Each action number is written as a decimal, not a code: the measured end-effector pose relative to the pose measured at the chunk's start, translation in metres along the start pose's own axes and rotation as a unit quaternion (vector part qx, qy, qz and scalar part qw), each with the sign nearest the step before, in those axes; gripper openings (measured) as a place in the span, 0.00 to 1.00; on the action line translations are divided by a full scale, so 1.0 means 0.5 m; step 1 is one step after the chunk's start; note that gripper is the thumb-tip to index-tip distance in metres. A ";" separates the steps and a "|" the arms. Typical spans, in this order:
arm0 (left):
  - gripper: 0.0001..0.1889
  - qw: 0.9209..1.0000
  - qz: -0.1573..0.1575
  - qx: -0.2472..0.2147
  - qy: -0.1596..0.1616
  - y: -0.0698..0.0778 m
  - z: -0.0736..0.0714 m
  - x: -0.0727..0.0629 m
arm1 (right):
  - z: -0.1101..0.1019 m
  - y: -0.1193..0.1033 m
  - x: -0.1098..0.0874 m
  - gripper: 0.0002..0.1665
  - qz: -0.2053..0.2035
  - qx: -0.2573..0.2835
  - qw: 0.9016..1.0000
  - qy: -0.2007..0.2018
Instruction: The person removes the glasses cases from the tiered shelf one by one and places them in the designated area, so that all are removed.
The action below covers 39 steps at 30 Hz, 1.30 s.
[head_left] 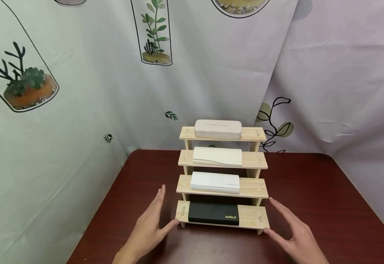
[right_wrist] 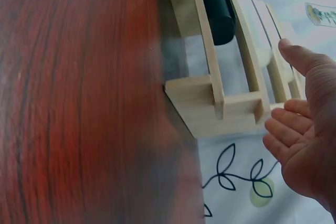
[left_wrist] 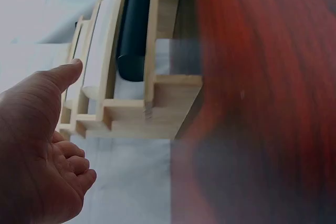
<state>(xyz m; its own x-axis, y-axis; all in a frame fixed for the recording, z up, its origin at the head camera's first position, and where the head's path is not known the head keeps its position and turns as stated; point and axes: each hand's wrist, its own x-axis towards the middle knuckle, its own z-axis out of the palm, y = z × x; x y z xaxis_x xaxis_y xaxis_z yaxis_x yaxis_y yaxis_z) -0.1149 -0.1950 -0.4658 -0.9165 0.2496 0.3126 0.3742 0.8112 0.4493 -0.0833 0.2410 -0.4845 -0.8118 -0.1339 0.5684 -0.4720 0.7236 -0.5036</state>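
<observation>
A light wooden four-tier display stand (head_left: 251, 214) stands on the table with one glasses case on each step. The lowest step bears a black glasses case (head_left: 212, 212) with gold lettering. Above it lie a white lettered case (head_left: 215, 181), a white flap-front case (head_left: 216, 156) and, on top, a pale hard case (head_left: 217, 129). My left hand (head_left: 147, 227) is beside the stand's left end, fingers extended and thumb near the bottom step's corner. At the opposite end my right hand (head_left: 296, 234) is held likewise. Whether either thumb touches the wood, I cannot tell. Both hands hold nothing.
The stand rests on a dark red wood-grain table (head_left: 311, 190) with rounded back corners. Behind and to the sides hangs a pale cloth backdrop (head_left: 212, 84) printed with plants, close to the table's edges.
</observation>
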 end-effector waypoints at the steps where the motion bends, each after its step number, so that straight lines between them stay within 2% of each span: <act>1: 0.58 1.000 -0.008 -0.008 -0.006 0.002 0.004 0.000 | 0.003 -0.003 0.000 0.57 0.005 -0.001 1.000 -0.005; 5: 0.58 0.998 -0.031 -0.042 -0.018 0.005 0.015 0.001 | 0.016 -0.009 0.003 0.53 0.013 0.014 1.000 -0.016; 13: 0.57 0.992 -0.074 -0.085 -0.054 0.008 0.035 0.006 | 0.045 -0.015 0.012 0.51 0.004 0.054 0.998 -0.034; 22: 0.53 0.991 -0.068 -0.106 -0.048 0.010 0.058 -0.002 | 0.077 -0.018 0.019 0.43 0.014 0.113 0.992 -0.051; 32: 0.51 0.989 -0.073 -0.122 -0.043 0.014 0.072 -0.005 | 0.098 -0.023 0.030 0.41 0.027 0.123 0.991 -0.049; 39: 0.48 0.988 -0.074 -0.128 -0.045 0.017 0.089 -0.005 | 0.116 -0.026 0.041 0.41 0.019 0.125 0.991 -0.053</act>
<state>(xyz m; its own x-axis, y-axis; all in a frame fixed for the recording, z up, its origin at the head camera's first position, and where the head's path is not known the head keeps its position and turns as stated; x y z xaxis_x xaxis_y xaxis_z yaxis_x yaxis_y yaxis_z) -0.1156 -0.1655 -0.4999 -0.9684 0.1931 0.1578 0.2482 0.6842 0.6858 -0.1136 0.1895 -0.5043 -0.8560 -0.1894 0.4810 -0.4999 0.5405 -0.6768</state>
